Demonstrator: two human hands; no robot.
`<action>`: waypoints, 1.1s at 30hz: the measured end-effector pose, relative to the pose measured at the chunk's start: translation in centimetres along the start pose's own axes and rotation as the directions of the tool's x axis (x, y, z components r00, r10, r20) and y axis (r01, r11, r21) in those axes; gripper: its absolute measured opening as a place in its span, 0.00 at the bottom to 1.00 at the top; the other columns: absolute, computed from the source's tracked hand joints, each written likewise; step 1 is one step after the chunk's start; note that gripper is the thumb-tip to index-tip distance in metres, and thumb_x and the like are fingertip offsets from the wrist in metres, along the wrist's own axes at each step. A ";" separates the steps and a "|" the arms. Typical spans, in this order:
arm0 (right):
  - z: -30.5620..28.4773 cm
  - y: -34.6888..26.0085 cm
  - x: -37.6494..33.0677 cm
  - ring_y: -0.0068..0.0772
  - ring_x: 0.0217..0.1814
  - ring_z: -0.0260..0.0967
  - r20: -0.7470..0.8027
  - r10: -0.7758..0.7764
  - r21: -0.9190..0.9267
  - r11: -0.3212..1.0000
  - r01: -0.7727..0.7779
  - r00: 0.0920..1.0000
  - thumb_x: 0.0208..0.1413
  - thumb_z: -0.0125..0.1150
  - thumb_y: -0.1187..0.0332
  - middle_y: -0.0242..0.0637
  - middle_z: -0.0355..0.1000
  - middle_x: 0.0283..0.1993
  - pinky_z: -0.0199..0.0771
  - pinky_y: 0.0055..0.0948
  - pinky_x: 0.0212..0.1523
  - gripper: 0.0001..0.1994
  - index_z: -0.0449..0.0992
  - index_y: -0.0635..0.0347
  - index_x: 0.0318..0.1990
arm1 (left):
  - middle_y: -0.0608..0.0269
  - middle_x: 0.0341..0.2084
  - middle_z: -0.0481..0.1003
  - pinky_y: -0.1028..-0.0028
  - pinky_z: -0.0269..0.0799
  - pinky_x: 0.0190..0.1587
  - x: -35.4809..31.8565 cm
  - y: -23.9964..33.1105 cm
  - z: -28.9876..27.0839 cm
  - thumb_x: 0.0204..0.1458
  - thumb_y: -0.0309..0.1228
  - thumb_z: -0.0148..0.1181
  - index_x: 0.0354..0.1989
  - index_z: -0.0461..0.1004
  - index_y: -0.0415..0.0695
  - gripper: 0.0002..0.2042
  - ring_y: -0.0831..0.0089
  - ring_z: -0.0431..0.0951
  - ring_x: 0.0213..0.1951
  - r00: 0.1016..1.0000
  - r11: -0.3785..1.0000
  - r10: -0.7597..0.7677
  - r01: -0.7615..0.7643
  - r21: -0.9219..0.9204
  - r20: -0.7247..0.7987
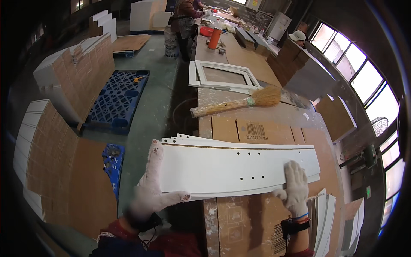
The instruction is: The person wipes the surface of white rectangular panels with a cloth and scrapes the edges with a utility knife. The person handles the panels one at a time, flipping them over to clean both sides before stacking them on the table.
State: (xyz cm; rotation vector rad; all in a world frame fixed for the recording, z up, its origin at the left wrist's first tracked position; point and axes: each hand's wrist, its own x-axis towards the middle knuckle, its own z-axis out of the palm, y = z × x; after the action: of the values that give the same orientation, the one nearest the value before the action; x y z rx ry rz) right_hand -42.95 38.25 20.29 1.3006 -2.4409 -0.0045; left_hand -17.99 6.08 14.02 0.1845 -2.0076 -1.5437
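A long white panel (205, 169) with several small dark holes lies on top of a stack of like panels (192, 138), whose ends stick out a little at the far left. At its left end is my left hand (156, 184), in a pale work glove, thumb and fingers spread wide. The fingers reach up along the end and the thumb lies by the near edge. My right hand (295, 186), in a white knitted glove, rests flat on the panel's right part, thumb out over the near edge.
Cardboard (265, 129) covers the bench. Beyond the stack lie a straw brush (239, 102) and white frames (224, 75). Curved white strips (324, 222) stand at the near right. Blue pallets (115, 100) and stacked boards (81, 77) are to the left. A co-worker (183, 25) stands farther up.
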 end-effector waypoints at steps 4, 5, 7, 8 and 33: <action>-1.7 5.1 -2.9 0.58 0.68 0.54 0.138 0.369 0.096 0.919 -0.383 0.919 0.56 0.39 0.33 0.57 0.60 0.64 0.53 0.47 0.67 0.43 0.61 0.67 0.63 | 0.37 0.69 0.39 0.60 0.47 0.68 0.1 -0.4 0.0 0.43 0.42 0.72 0.70 0.32 0.36 0.57 0.48 0.47 0.69 0.999 0.998 0.047 -0.048 0.029 0.023; -2.4 5.0 -3.1 0.58 0.68 0.54 0.168 0.437 0.114 0.882 -0.457 0.884 0.57 0.40 0.34 0.57 0.60 0.64 0.53 0.46 0.67 0.42 0.62 0.67 0.63 | 0.37 0.69 0.39 0.60 0.47 0.68 -0.2 -0.8 -0.3 0.43 0.42 0.72 0.70 0.33 0.36 0.56 0.48 0.47 0.69 0.998 0.997 0.061 -0.062 0.051 0.023; -2.2 3.1 -2.1 0.57 0.69 0.54 0.127 0.352 0.074 0.929 -0.362 0.928 0.59 0.39 0.37 0.59 0.60 0.64 0.53 0.46 0.67 0.39 0.62 0.67 0.62 | 0.38 0.69 0.41 0.60 0.46 0.68 -0.3 -1.2 -0.5 0.44 0.44 0.71 0.71 0.35 0.36 0.55 0.48 0.47 0.70 0.997 0.996 0.081 -0.081 0.045 0.018; -1.8 1.2 -1.2 0.57 0.69 0.54 0.120 0.279 0.051 0.957 -0.286 0.953 0.60 0.38 0.36 0.59 0.60 0.64 0.53 0.47 0.67 0.40 0.62 0.67 0.62 | 0.38 0.69 0.43 0.60 0.46 0.68 -0.3 -1.1 -0.5 0.46 0.46 0.70 0.71 0.36 0.36 0.54 0.49 0.47 0.70 0.996 0.996 0.084 -0.084 0.019 0.013; -4.1 -14.0 -42.0 0.39 0.53 0.64 0.136 0.863 -0.372 0.499 -0.783 0.486 0.51 0.57 0.50 0.38 0.67 0.50 0.63 0.44 0.49 0.27 0.68 0.58 0.54 | 0.62 0.38 0.80 0.75 0.73 0.45 -3.5 7.0 21.0 0.54 0.35 0.59 0.45 0.77 0.38 0.15 0.75 0.79 0.42 0.381 0.993 -0.101 -0.011 0.114 0.919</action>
State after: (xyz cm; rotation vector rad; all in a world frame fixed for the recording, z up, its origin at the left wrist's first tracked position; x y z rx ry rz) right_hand -9.30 64.56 8.10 -0.1488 -2.9500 -0.2855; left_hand -24.54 27.43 15.99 -0.8250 -2.9442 -1.7630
